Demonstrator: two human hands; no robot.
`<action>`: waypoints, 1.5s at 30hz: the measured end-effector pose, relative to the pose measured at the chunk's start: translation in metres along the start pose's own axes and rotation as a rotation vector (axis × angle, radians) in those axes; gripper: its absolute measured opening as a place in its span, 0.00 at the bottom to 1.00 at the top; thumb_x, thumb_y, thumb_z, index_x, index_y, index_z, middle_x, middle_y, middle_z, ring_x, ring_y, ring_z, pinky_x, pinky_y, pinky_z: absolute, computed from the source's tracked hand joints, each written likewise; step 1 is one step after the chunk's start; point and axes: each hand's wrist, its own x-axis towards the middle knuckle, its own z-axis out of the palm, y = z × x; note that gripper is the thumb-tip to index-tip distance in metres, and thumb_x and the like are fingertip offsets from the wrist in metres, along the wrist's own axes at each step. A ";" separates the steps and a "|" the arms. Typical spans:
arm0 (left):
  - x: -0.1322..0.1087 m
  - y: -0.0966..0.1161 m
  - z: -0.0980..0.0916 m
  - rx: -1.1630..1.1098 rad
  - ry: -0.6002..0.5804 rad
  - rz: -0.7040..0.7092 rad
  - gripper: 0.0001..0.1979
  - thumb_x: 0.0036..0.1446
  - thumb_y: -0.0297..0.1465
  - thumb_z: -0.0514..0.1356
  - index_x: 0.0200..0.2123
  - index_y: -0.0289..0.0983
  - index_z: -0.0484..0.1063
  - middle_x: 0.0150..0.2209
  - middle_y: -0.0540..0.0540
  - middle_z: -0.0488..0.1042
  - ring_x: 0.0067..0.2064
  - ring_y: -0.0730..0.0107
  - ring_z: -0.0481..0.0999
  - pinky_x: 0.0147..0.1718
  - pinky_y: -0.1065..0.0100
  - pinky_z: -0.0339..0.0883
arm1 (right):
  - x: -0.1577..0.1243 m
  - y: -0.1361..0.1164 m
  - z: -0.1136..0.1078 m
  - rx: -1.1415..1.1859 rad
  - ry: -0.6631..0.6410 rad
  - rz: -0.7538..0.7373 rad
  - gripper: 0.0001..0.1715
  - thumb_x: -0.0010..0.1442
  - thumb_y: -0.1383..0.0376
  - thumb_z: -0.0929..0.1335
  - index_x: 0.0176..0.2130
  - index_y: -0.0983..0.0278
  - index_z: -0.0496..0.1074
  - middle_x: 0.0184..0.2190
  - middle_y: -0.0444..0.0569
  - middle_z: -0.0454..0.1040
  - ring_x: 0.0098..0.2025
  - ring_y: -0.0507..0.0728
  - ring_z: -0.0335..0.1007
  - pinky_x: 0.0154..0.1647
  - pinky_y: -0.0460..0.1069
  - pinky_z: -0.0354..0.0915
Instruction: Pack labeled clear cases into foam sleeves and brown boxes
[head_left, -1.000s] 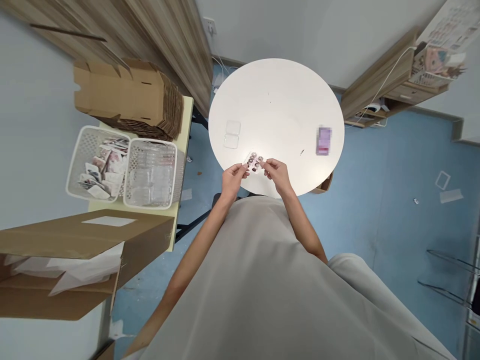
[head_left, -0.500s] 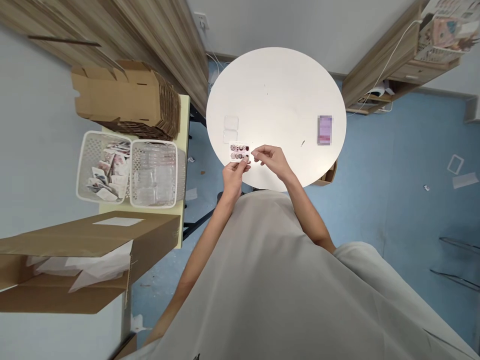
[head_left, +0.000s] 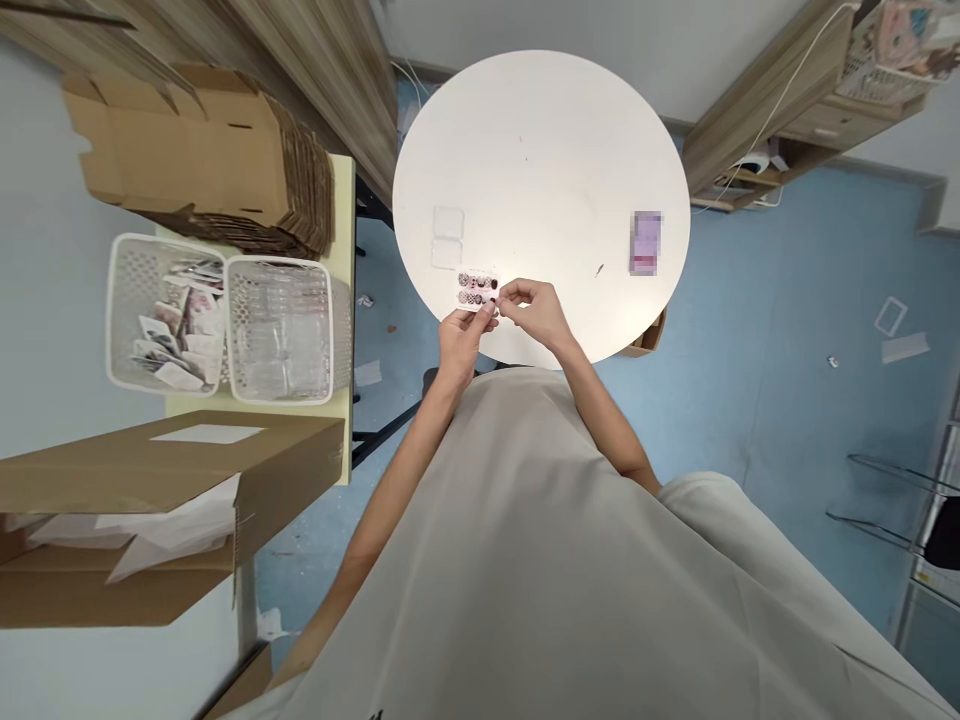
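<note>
My left hand (head_left: 463,340) grips a small white card of press-on nails (head_left: 477,283) by its lower right part, thumb on top. Two rows of pink, patterned and dark nails show on the card. At the card's right end, my right hand (head_left: 538,312) is closed in a pinch, its fingertips meeting the left thumb's tip. Whatever lies between those fingertips is too small to make out. Just beyond the card, a clear plastic case (head_left: 448,238) lies opened flat on the white round table (head_left: 555,160).
A purple pixelated item (head_left: 645,243) lies at the table's right. On a side table to the left stand flattened cardboard boxes (head_left: 187,150), a white basket of small packets (head_left: 120,330), another basket of clear cases (head_left: 281,335), and an open carton (head_left: 292,480).
My right hand has come left and closed in to the card's right end, where it was slightly apart before. The whole view has shifted a little.
</note>
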 end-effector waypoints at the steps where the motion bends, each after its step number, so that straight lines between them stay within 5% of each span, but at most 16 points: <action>1: 0.000 0.000 0.000 -0.001 -0.007 0.004 0.24 0.49 0.50 0.81 0.34 0.37 0.81 0.33 0.45 0.83 0.35 0.68 0.81 0.41 0.65 0.76 | 0.001 0.001 -0.001 -0.005 -0.005 0.002 0.11 0.57 0.58 0.75 0.33 0.62 0.76 0.31 0.45 0.79 0.38 0.55 0.78 0.36 0.47 0.74; 15: 0.014 -0.006 -0.012 0.079 0.166 0.084 0.17 0.61 0.46 0.74 0.32 0.40 0.78 0.30 0.51 0.77 0.30 0.74 0.77 0.31 0.71 0.70 | -0.002 0.001 -0.018 0.109 -0.152 0.160 0.09 0.61 0.62 0.76 0.35 0.63 0.76 0.34 0.47 0.81 0.35 0.53 0.83 0.26 0.41 0.72; 45: 0.004 -0.001 -0.009 0.106 0.170 0.097 0.18 0.61 0.47 0.75 0.33 0.40 0.78 0.30 0.51 0.77 0.30 0.73 0.77 0.32 0.70 0.70 | -0.006 0.004 -0.019 0.075 -0.128 0.142 0.13 0.61 0.58 0.78 0.35 0.63 0.77 0.33 0.46 0.82 0.34 0.54 0.84 0.28 0.43 0.73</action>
